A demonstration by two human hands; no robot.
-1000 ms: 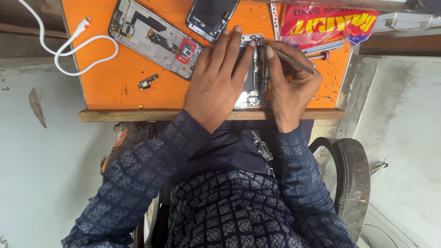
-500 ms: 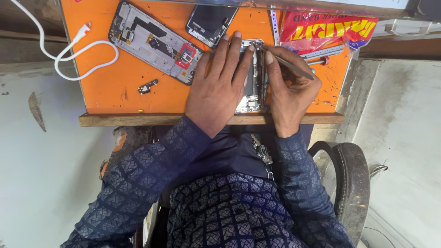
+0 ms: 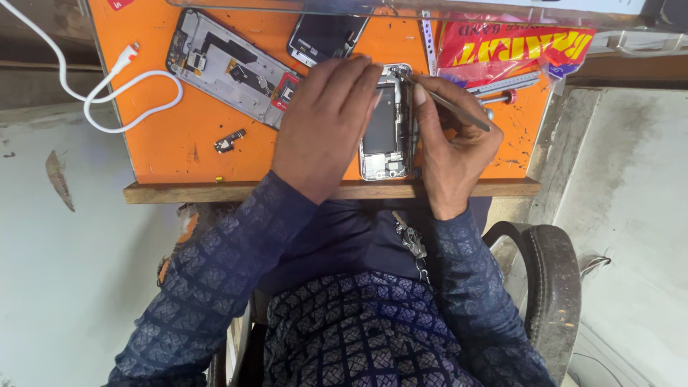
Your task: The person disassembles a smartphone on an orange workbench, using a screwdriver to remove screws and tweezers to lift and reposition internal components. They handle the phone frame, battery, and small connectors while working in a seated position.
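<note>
An opened phone body with its insides exposed lies on the orange work surface near the front edge. My left hand rests flat on its left side and holds it down. My right hand grips thin metal tweezers, whose tip touches the phone's upper right edge.
A second opened phone frame lies at the upper left, a dark screen panel above the hands. A white cable loops off the left edge. A small loose part, a red-and-yellow packet, a screwdriver and a dark chair arm are nearby.
Both hands stay on the phone. The view has shifted slightly and the tweezers' tip has moved toward the phone's upper edge.
</note>
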